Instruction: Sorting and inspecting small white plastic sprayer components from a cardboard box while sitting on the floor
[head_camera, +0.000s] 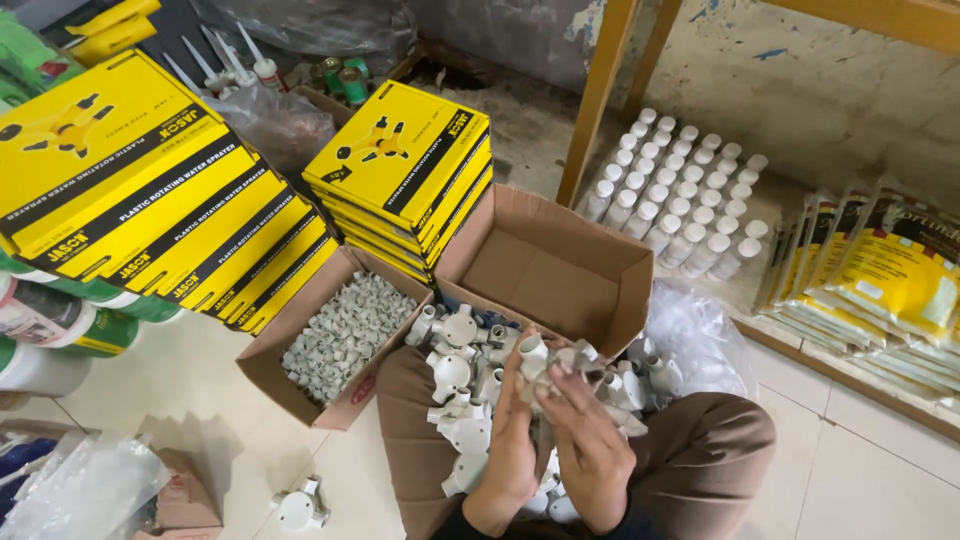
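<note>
The open box (545, 265) sits behind the fittings (470, 370). Left of it lies the clip box (335, 345). Bottles (680, 200) stand to its right.

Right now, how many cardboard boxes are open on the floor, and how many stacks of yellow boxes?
Open cardboard boxes: 2, one empty, one with small grey fittings
Yellow box stacks: 2, a left stack and a middle stack
Total: 4
</note>
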